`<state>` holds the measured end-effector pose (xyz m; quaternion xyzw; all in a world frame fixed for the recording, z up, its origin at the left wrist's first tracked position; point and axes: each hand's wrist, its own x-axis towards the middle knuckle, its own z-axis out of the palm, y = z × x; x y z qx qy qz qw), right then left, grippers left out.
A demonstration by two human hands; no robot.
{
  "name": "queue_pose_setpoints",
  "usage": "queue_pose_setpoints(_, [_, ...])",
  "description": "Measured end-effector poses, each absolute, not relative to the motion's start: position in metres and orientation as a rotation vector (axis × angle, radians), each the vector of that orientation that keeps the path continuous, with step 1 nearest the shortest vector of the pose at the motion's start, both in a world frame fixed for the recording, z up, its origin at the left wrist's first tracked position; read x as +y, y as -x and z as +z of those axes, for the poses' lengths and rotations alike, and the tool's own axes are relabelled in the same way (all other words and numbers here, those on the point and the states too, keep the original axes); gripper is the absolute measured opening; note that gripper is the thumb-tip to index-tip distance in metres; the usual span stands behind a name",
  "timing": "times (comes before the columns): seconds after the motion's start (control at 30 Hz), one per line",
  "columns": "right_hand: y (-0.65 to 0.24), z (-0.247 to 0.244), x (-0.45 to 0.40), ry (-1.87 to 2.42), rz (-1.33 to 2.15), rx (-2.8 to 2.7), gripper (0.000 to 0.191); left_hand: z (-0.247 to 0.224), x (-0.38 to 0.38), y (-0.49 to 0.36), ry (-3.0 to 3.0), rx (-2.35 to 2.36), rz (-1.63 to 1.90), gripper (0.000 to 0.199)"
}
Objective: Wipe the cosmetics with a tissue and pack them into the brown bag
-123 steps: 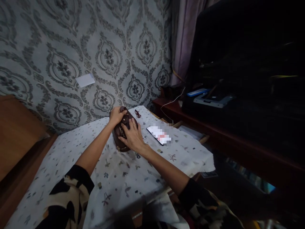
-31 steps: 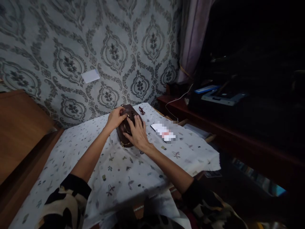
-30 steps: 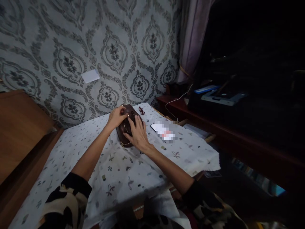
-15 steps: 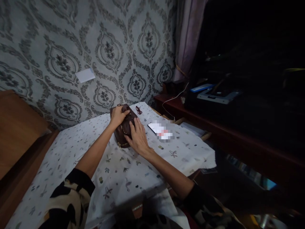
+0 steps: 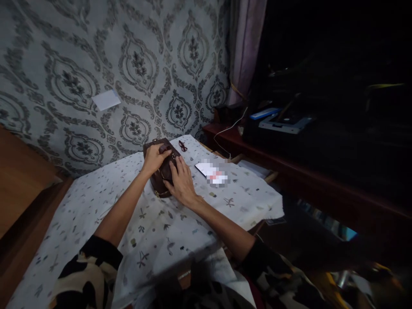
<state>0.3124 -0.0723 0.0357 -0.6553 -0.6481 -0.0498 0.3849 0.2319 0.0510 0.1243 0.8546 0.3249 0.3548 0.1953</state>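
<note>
A dark brown bag with gold-coloured zips lies on a white patterned cloth. My left hand is closed on the bag's upper part, its thumb over what looks like a handle. With fingers spread, my right hand rests flat against the bag's right side. A lit phone, partly blurred, lies on the cloth to the right. Dark red glasses sit near the cloth's far corner.
A dark red shelf on the right holds a grey device. A white cable hangs by it. White paper is on the patterned wall. At the left stands a wooden panel.
The whole view has shifted slightly, so things appear farther left. Both hands remain on the bag, with the left hand's fingers bent around its top part.
</note>
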Motion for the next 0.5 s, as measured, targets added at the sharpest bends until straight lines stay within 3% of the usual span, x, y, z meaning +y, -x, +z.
queue_pose_setpoints(0.5, [-0.312,0.045,-0.078,1.68,-0.08,-1.666,0.069,0.126,0.048,-0.217,-2.538,0.919,0.988,0.021])
